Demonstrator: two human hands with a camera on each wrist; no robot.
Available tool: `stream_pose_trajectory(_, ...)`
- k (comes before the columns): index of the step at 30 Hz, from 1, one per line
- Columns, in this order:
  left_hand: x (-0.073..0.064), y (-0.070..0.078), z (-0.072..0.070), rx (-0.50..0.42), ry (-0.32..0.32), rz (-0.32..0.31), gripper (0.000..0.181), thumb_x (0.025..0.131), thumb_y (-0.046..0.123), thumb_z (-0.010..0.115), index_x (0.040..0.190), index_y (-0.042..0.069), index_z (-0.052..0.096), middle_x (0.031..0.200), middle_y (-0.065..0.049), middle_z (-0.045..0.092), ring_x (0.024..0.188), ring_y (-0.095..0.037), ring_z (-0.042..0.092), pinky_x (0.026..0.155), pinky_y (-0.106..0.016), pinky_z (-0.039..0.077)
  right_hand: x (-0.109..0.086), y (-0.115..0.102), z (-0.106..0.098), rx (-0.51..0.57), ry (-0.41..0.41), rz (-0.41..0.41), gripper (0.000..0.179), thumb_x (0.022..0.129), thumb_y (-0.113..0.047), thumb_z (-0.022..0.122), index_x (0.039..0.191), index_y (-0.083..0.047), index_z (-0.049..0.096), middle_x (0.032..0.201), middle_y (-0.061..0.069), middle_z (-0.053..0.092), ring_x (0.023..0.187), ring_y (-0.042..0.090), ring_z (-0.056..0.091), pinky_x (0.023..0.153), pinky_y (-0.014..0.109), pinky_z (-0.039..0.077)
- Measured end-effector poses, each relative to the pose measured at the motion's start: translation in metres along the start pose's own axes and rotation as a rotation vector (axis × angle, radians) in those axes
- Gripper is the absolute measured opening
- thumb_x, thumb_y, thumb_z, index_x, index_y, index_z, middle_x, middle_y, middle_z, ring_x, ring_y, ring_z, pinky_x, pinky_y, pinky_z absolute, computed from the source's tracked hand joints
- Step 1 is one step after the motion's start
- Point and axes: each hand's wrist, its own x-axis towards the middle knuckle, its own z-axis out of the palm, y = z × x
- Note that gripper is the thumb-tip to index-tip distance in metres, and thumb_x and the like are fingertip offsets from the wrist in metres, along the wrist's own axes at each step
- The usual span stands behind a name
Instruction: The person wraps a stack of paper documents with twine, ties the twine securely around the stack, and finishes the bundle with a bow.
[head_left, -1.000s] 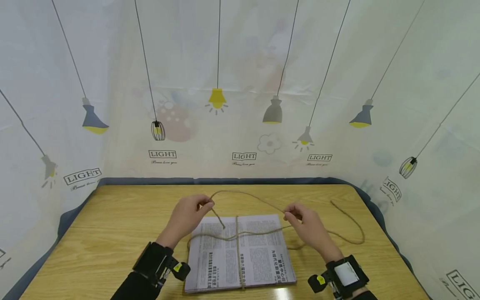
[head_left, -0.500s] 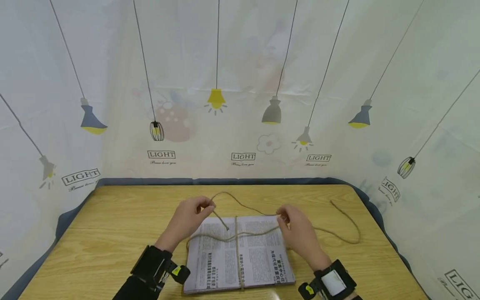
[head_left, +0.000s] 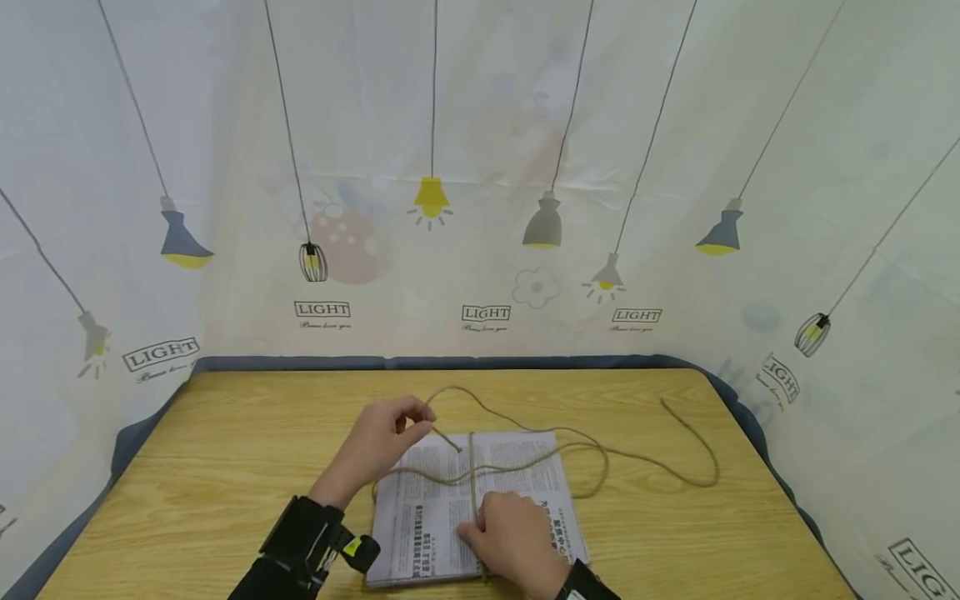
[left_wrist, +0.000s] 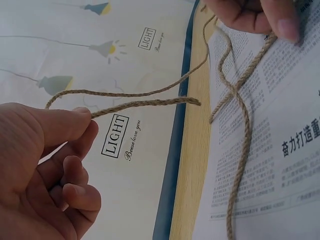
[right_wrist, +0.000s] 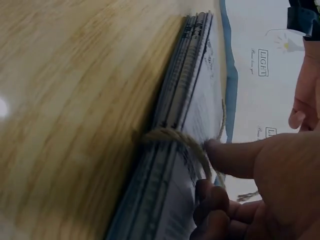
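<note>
A thin stack of newspapers point(head_left: 435, 517) lies on the table, with jute twine point(head_left: 525, 467) running across it and from its far edge to its near edge. My left hand point(head_left: 382, 437) is raised at the stack's far left corner. Its thumb and index finger pinch the twine, seen close up in the left wrist view, and a short free end point(left_wrist: 165, 101) sticks out past them. My right hand point(head_left: 517, 537) is low over the near right part of the stack. Its thumb point(right_wrist: 235, 157) and curled fingers point(right_wrist: 215, 200) hold the lengthwise strand point(right_wrist: 175, 135) near the front edge.
Loose twine point(head_left: 682, 475) curls over the wooden table point(head_left: 750, 533) right of the stack, its tail end toward the back. A white cloth point(head_left: 450, 267) printed with lamps hangs behind and around the table.
My right hand has let go of the twine at the upper right and moved down and left onto the newspapers. The released twine now lies in a loop. My left hand has barely shifted.
</note>
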Motion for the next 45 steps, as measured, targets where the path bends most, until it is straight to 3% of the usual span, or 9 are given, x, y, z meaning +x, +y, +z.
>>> stream_pose_trajectory(4, 0.000, 0.001, 0.001, -0.012, -0.018, 0.003, 0.005, 0.094, 0.020, 0.065, 0.097, 0.023, 0.068, 0.086, 0.007, 0.064, 0.069, -0.013, 0.047, 0.062, -0.024, 0.038, 0.002, -0.001, 0.006, 0.013, 0.030, 0.008, 0.053, 0.085, -0.031, 0.070, 0.047, -0.023, 0.035, 0.042, -0.013, 0.028, 0.040, 0.007, 0.032, 0.040, 0.024, 0.025)
stream_pose_trajectory(7, 0.000, 0.001, 0.002, -0.018, -0.025, 0.000, 0.006, 0.095, 0.020, 0.064, 0.097, 0.023, 0.069, 0.086, 0.006, 0.065, 0.071, -0.013, 0.048, 0.062, -0.024, 0.039, 0.004, 0.002, 0.008, 0.074, 0.021, 0.013, 0.043, 0.084, -0.023, 0.065, 0.049, -0.022, 0.041, 0.044, -0.012, 0.034, 0.041, 0.008, 0.036, 0.040, 0.025, 0.027)
stream_pose_trajectory(12, 0.000, -0.001, 0.002, -0.018, -0.019, -0.003, 0.008, 0.096, 0.019, 0.062, 0.097, 0.022, 0.070, 0.085, 0.006, 0.066, 0.072, -0.012, 0.051, 0.064, -0.024, 0.041, 0.005, 0.011, 0.010, 0.209, -0.014, -0.009, 0.021, 0.086, -0.022, 0.062, 0.065, -0.019, 0.058, 0.053, -0.010, 0.048, 0.046, 0.007, 0.043, 0.043, 0.024, 0.032)
stream_pose_trajectory(17, -0.001, -0.006, 0.004, -0.028, 0.002, -0.022, 0.008, 0.096, 0.017, 0.062, 0.096, 0.017, 0.069, 0.087, 0.004, 0.069, 0.080, -0.013, 0.061, 0.071, -0.027, 0.047, 0.007, 0.019, 0.010, 0.340, -0.067, -0.034, 0.015, 0.088, -0.025, 0.063, 0.074, -0.018, 0.063, 0.060, -0.010, 0.055, 0.051, 0.005, 0.047, 0.048, 0.023, 0.037)
stream_pose_trajectory(24, -0.001, -0.021, 0.015, -0.031, 0.014, -0.133, 0.006, 0.095, 0.016, 0.063, 0.094, 0.015, 0.068, 0.086, 0.002, 0.067, 0.078, -0.009, 0.058, 0.071, -0.029, 0.045, 0.005, 0.021, 0.008, 0.454, -0.110, -0.024, 0.016, 0.090, -0.027, 0.063, 0.079, -0.016, 0.065, 0.065, -0.007, 0.058, 0.055, 0.007, 0.049, 0.051, 0.024, 0.038)
stream_pose_trajectory(35, 0.002, -0.032, 0.036, -0.012, -0.005, -0.201, 0.005, 0.092, 0.015, 0.066, 0.090, 0.010, 0.069, 0.081, 0.002, 0.065, 0.074, -0.012, 0.055, 0.067, -0.029, 0.044, 0.006, 0.022, 0.009, 0.473, -0.096, -0.028, 0.015, 0.091, -0.027, 0.062, 0.079, -0.018, 0.065, 0.065, -0.010, 0.057, 0.054, 0.005, 0.048, 0.051, 0.022, 0.037)
stream_pose_trajectory(41, 0.000, -0.031, 0.043, 0.000, -0.002, -0.204, 0.005, 0.092, 0.013, 0.066, 0.089, 0.010, 0.068, 0.079, -0.001, 0.064, 0.068, -0.013, 0.053, 0.063, -0.029, 0.042, 0.007, 0.024, 0.010, 0.490, -0.102, -0.037, 0.015, 0.091, -0.029, 0.062, 0.081, -0.019, 0.065, 0.066, -0.010, 0.058, 0.055, 0.004, 0.049, 0.051, 0.022, 0.037)
stream_pose_trajectory(45, 0.000, -0.032, 0.049, -0.015, -0.038, -0.185, 0.004, 0.092, 0.012, 0.065, 0.089, 0.010, 0.068, 0.080, -0.001, 0.064, 0.069, -0.012, 0.055, 0.064, -0.030, 0.044, 0.007, 0.026, 0.010, 0.502, -0.105, -0.042, 0.016, 0.092, -0.030, 0.061, 0.081, -0.019, 0.065, 0.066, -0.010, 0.057, 0.054, 0.004, 0.048, 0.050, 0.021, 0.036)
